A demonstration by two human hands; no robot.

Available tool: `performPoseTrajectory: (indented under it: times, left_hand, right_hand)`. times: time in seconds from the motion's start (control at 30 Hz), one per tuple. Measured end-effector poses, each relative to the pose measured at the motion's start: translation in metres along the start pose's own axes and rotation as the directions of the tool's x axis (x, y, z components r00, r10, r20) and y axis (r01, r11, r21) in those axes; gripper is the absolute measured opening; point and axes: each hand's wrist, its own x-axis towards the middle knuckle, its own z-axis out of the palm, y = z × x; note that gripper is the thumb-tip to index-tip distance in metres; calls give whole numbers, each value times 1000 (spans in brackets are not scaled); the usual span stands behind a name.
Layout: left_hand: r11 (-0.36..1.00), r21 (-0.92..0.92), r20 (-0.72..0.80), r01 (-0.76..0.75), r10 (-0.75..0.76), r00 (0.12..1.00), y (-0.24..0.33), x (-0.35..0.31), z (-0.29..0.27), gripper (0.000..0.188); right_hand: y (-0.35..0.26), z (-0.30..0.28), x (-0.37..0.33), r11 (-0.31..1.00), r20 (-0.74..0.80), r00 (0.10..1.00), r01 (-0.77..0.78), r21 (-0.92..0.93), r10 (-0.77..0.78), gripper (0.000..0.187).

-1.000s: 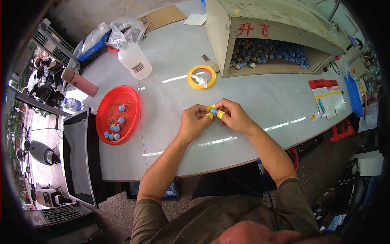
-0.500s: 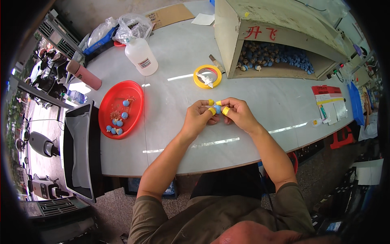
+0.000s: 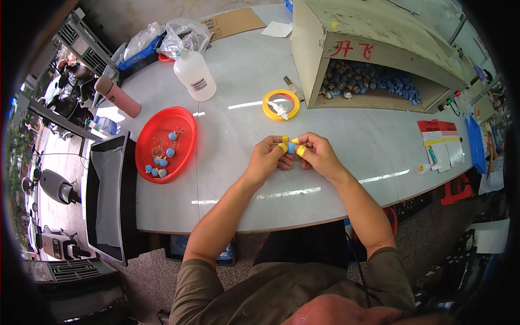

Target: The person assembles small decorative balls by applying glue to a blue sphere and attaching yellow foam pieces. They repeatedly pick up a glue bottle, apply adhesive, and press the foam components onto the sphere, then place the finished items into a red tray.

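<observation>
Shows 2 large red handwritten characters (image 3: 342, 49) on the front of the box (image 3: 374, 32), plus print too small to read on the label (image 3: 199, 85) of the bottle (image 3: 190, 70), the red sheet (image 3: 435, 125) and the cardboard (image 3: 237, 21).

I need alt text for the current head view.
The person's left hand and right hand, with yellow fingertip covers, hold a small blue piece over a grey table. A red tray of blue pieces lies at left.

Olive short-sleeved shirt (image 3: 254, 287); dark trousers (image 3: 300, 245); yellow coverings (image 3: 300, 151) on fingers (image 3: 313, 140).
</observation>
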Motion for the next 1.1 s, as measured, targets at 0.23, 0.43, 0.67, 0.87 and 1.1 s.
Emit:
performPoseTrajectory:
  times: [0.23, 0.43, 0.67, 0.87, 1.1]
  left_hand:
    - [997, 55, 65, -45, 42, 997, -3, -1, -2, 36]
    - [997, 49, 59, -61, 58, 997, -4, 0, -2, 30]
    - [993, 52, 40, -108, 106, 994, -12, -1, 0, 26]
    - [986, 67, 26, -152, 151, 988, -12, -2, 4, 27]
    - [982, 83, 11, -168, 168, 986, -13, -1, 6, 27]
  right_hand:
    - [-2, -2, 0, 999, -12, 999, -39, 4, 39, 16]
    - [0, -2, -1, 1000, 5, 1000, -6, -3, 6, 14]
    - [3, 3, -2, 1000, -31, 999, 19, -17, -20, 13]
    - [6, 5, -3, 998, -46, 998, 49, -33, -50, 10]
    - [5, 6, -3, 997, -42, 996, 78, -28, -79, 10]
